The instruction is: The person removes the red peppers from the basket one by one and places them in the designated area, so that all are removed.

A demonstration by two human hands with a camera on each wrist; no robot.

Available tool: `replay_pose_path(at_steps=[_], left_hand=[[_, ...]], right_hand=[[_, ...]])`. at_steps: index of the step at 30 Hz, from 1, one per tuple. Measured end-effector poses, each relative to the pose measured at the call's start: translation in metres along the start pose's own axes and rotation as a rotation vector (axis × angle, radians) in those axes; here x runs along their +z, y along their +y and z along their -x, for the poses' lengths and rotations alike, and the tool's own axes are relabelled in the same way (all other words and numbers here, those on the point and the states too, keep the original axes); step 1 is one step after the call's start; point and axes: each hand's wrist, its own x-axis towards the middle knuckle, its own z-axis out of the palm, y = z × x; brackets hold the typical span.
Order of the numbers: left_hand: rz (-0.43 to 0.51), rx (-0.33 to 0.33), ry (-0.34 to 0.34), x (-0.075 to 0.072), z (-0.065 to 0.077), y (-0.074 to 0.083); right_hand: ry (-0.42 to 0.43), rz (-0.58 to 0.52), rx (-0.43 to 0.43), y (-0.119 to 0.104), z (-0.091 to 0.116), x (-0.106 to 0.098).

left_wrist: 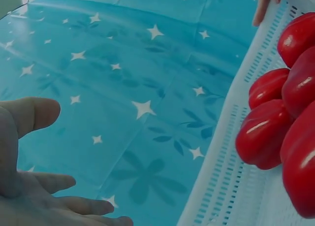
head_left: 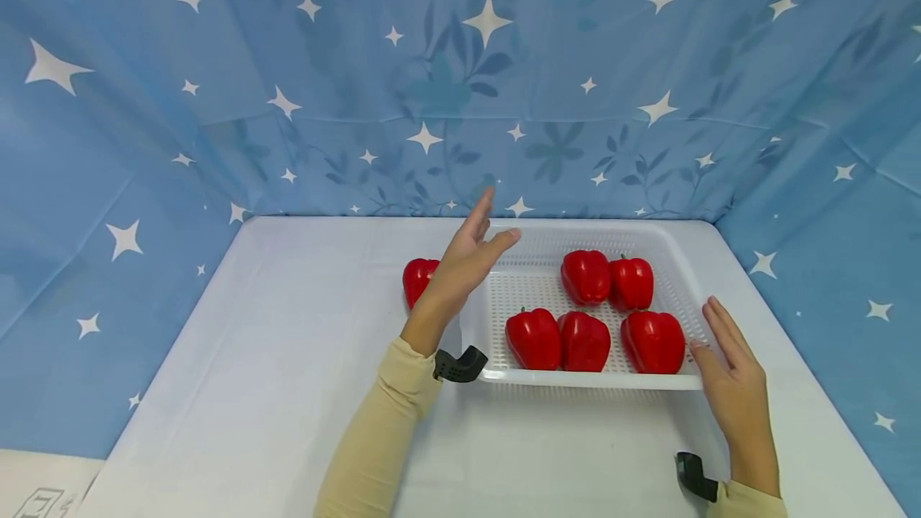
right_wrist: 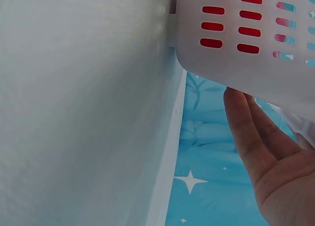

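A white perforated plastic basket [head_left: 576,378] sits on the table, holding several red bell peppers [head_left: 532,340]. Another red bell pepper [head_left: 419,280] lies outside, left of the basket, partly hidden by my left hand [head_left: 460,262]. That hand is raised near the basket's left end with thumb and fingers spread and nothing in them; in the left wrist view it is apart from the basket. At the basket's right end, my right hand [head_left: 737,390] grips the rim, thumb on the inner side. Its fingers [right_wrist: 243,130] touch the outer wall in the right wrist view.
A white table [head_left: 288,358] lies beneath everything, with its far edge against a blue star-patterned curtain [head_left: 432,86]. The curtain also runs along both sides. Part of a white printed item [head_left: 43,486] shows at the lower left.
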Motion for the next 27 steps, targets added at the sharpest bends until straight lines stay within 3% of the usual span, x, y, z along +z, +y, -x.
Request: replay_pose_path(at_steps=[9, 16, 21, 24, 27], left_hand=[[-0.210, -0.118, -0.203, 0.025, -0.014, -0.004], [-0.430, -0.258, -0.421, 0.039, -0.018, -0.016], [-0.441, -0.269, -0.565, 0.043, -0.019, -0.027], [-0.462, -0.285, -0.615, 0.043, -0.019, -0.029], [-0.571, -0.340, -0.630, 0.043, -0.018, -0.028]], right_hand=[[0.006, -0.003, -0.006, -0.001, 0.000, 0.000], [0.004, -0.002, 0.004, -0.002, 0.001, 0.001], [0.004, 0.006, 0.002, -0.002, 0.000, 0.000], [0.004, 0.002, 0.004, -0.001, 0.000, 0.001], [0.005, 0.005, 0.005, -0.002, 0.000, 0.000]])
